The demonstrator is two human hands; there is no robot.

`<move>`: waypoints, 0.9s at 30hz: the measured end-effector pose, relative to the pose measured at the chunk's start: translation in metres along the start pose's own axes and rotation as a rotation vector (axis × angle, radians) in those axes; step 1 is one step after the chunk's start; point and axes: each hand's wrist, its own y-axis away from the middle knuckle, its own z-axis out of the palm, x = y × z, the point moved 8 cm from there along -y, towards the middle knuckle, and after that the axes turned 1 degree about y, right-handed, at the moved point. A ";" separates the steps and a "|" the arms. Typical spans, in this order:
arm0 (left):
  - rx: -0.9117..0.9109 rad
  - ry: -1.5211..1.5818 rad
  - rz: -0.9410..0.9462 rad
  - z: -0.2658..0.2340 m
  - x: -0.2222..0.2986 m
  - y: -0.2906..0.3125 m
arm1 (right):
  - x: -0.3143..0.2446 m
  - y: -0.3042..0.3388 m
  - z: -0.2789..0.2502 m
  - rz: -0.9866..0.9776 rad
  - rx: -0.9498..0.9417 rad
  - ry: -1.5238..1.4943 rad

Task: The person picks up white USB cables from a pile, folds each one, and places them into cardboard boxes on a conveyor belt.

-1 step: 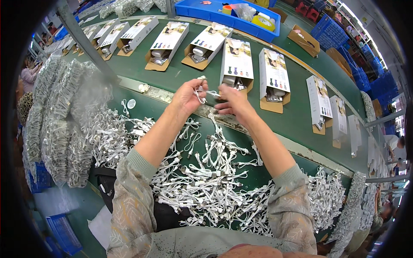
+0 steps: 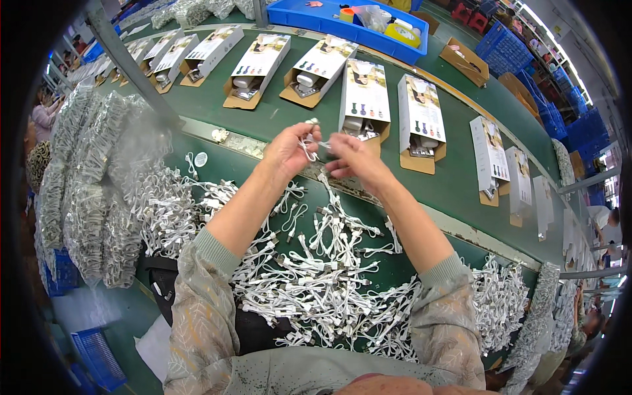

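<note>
My left hand point(image 2: 287, 150) is closed around a white USB charging cable point(image 2: 307, 149), whose loop hangs between the fingers. One white end of it sticks up above the fingertips. My right hand point(image 2: 355, 158) is close beside it at the cable's other end; its upper fingers are smeared by motion, and their grip on the cable is unclear. Below both forearms lies a wide heap of similar white cables point(image 2: 329, 263). Just beyond my right hand stands an open white carton point(image 2: 364, 95) with a white device and a small silvery packet showing at its open end.
More open cartons point(image 2: 421, 118) stand in a row along the green conveyor point(image 2: 454, 108). A pale rail point(image 2: 461, 230) divides it from my worktable. Plastic bags of cables point(image 2: 92, 191) are piled left, near a metal post point(image 2: 125, 62). A blue tray point(image 2: 342, 29) holds tape behind the row.
My right hand has shifted slightly left, toward my left hand, and its fingers are more blurred. The cartons have crept a little to the right. My left hand keeps the cable.
</note>
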 end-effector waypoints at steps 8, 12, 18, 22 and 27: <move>0.243 -1.102 0.158 0.003 0.041 0.022 | 0.016 -0.009 -0.005 0.212 -0.132 -0.126; 0.323 -0.989 0.078 -0.035 0.058 0.021 | 0.013 -0.048 -0.016 0.180 0.063 -0.521; 0.328 -0.513 0.174 -0.033 0.045 0.007 | 0.019 -0.113 -0.067 0.026 0.342 -0.930; 0.267 -0.193 0.287 -0.028 0.035 -0.028 | 0.040 -0.114 -0.098 0.064 0.454 -0.842; 0.361 0.128 0.378 -0.023 0.018 -0.057 | 0.045 -0.097 -0.120 0.061 0.567 -0.944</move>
